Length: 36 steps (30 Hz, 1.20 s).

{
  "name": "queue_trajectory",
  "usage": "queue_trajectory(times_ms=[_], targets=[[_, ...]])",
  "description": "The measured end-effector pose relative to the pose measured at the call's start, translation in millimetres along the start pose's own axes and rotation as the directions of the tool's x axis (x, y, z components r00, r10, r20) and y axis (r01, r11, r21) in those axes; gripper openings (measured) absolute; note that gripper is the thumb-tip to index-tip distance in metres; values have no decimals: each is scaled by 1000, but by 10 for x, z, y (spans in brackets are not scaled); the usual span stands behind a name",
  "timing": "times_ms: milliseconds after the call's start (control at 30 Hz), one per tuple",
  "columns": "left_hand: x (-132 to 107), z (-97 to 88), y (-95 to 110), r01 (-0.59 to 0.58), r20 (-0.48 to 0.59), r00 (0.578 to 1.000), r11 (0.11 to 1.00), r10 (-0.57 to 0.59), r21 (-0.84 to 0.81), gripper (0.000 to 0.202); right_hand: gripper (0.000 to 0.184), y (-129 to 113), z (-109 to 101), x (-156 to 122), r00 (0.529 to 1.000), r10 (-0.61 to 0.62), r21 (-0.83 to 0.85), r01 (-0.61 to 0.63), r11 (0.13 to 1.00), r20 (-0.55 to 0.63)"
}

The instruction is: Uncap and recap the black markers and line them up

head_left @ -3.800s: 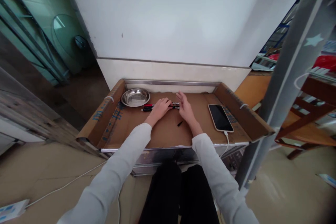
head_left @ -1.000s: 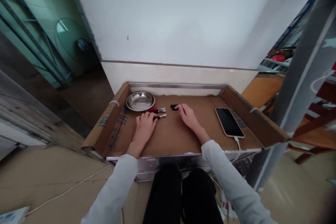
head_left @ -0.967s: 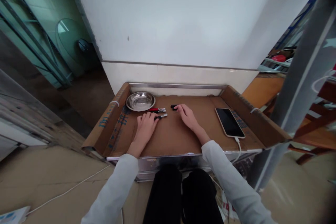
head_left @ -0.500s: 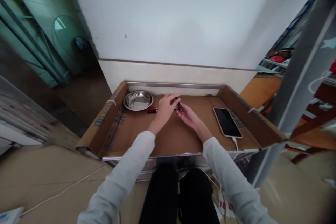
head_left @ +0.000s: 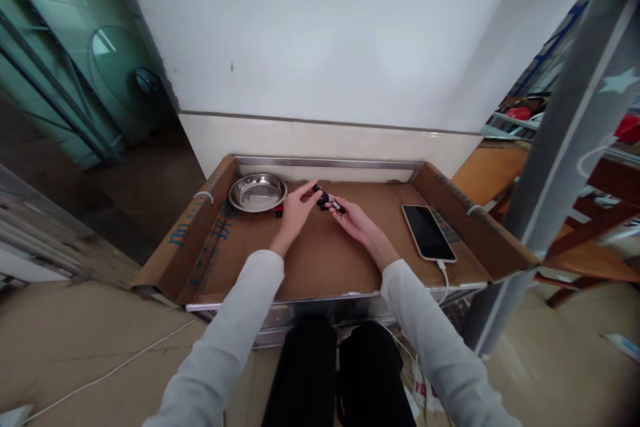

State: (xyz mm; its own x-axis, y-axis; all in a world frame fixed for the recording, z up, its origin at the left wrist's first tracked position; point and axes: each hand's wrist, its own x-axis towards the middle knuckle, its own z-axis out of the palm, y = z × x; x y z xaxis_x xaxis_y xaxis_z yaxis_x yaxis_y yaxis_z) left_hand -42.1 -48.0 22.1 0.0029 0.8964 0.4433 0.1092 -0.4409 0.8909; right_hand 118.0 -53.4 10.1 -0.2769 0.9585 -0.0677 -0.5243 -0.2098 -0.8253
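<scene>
Both hands meet above the middle of a cardboard-lined table [head_left: 320,260]. My left hand [head_left: 295,210] pinches the left end of a small black pen-like piece [head_left: 327,201] with a metal tip. My right hand [head_left: 353,220] grips its right end from below. A red piece [head_left: 278,211] lies on the cardboard just left of my left hand, partly hidden by it. A round steel dish [head_left: 257,192] sits at the back left, apparently with nothing in it.
A phone [head_left: 429,232] with a white charging cable lies face up on the right of the cardboard. Raised cardboard flaps [head_left: 200,210] border both sides. A grey post [head_left: 555,140] stands at the right, a white wall behind.
My hands left the cardboard, where they rested on separate small pieces, and came together in the air holding one black piece between them. The view shifted slightly.
</scene>
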Motion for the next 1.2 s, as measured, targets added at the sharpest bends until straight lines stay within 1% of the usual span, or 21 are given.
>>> queue_trajectory(times_ms=[67, 133, 200, 300, 367, 400, 467, 500, 567, 600, 633, 667, 700, 733, 767, 833, 933, 1000, 1033, 1100, 1200], targets=[[-26, 14, -2, -16, 32, 999, 1000, 16, 8, 40, 10, 8, 5, -5, 1000, 20, -2, -20, 1000, -13], [-34, 8, 12, -42, 22, 999, 999, 42, 6, 36, 9, 7, 14, -16, 999, 43, 7, -43, 999, -17], [-24, -18, 18, -58, -37, 998, 998, 58, -5, 32, 10, 1, 17, -28, 998, 61, 19, -61, 998, -20], [6, -66, -20, -59, -161, 985, 998, 56, -14, 30, 14, -8, -13, -40, 997, 58, 16, -57, 998, -43], [22, -82, -64, -38, -205, 978, 999, 35, -14, 28, 15, -10, -54, -40, 997, 7, -18, -8, 1000, -81], [24, -82, -84, -25, -201, 979, 1000, 22, -16, 27, 14, -11, -78, -39, 993, -34, -48, 28, 998, -110], [8, -70, -105, -10, -124, 992, 1000, 8, -15, 25, 13, -15, -123, -38, 970, -158, -130, 135, 982, -185], [-9, -60, -106, -17, -52, 998, 1000, 17, 2, 24, 14, -19, -141, -41, 943, -243, -188, 202, 961, -228], [-58, -41, -95, -78, 144, 987, 994, 65, 83, 20, 20, -30, -163, -62, 855, -440, -357, 334, 872, -274], [-84, -35, -88, -136, 255, 962, 981, 97, 140, 16, 23, -35, -166, -82, 805, -533, -459, 383, 802, -259], [-108, -31, -84, -208, 359, 925, 957, 125, 201, 13, 27, -37, -164, -109, 765, -607, -561, 411, 718, -216], [-128, -30, -84, -283, 444, 884, 923, 146, 261, 10, 30, -36, -157, -141, 742, -654, -654, 424, 627, -146], [-142, -30, -88, -350, 502, 850, 882, 158, 316, 9, 33, -30, -148, -177, 739, -672, -730, 428, 533, -56], [-151, -30, -97, -403, 535, 828, 840, 165, 365, 8, 35, -19, -137, -215, 751, -659, -785, 432, 444, 41], [-153, -32, -108, -437, 550, 818, 802, 168, 406, 9, 36, -3, -129, -253, 771, -622, -824, 439, 359, 139], [-147, -35, -129, -465, 552, 817, 754, 165, 463, 10, 39, 39, -125, -321, 808, -500, -856, 467, 220, 312], [-138, -43, -138, -491, 548, 817, 715, 180, 497, 11, 44, 98, -165, -399, 817, -342, -860, 508, 46, 464], [-146, -51, -127, -500, 531, 825, 690, 194, 524, 12, 49, 118, -213, -444, 817, -305, -866, 495, -65, 490], [-154, -55, -121, -495, 520, 832, 680, 193, 540, 14, 51, 122, -238, -466, 821, -316, -878, 463, -118, 475], [-175, -60, -110, -475, 505, 846, 673, 172, 566, 17, 51, 124, -278, -510, 837, -382, -919, 339, -202, 393], [-198, -57, -111, -468, 531, 836, 680, 136, 564, 18, 36, 128, -306, -552, 851, -456, -951, 146, -272, 261]])
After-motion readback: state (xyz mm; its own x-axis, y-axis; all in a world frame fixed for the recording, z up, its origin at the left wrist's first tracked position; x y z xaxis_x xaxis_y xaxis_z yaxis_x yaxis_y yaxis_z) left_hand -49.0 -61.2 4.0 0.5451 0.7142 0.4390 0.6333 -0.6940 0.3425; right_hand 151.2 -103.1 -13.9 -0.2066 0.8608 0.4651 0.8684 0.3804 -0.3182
